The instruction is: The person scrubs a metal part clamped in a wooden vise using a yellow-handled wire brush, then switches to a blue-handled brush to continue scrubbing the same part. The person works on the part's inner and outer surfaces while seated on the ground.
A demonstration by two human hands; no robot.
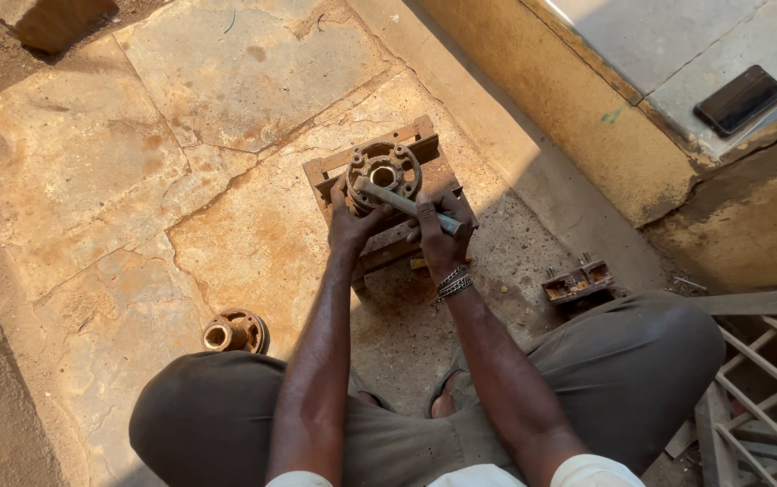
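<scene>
Two hands working: left hand [349, 225] bracing the heavy, rigid rusty hub [383, 169] by its rim; right hand [443, 236] fingers gripping the metal bar [406, 205].

metal frame [758, 388] cut off at right edge, wooden block [379, 257] partly hidden by hands, stone slab [45, 20] cropped at top

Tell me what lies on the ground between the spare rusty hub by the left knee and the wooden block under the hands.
Only bare cracked stone paving lies between the spare rusty hub and the wooden block, in the head view.
</scene>
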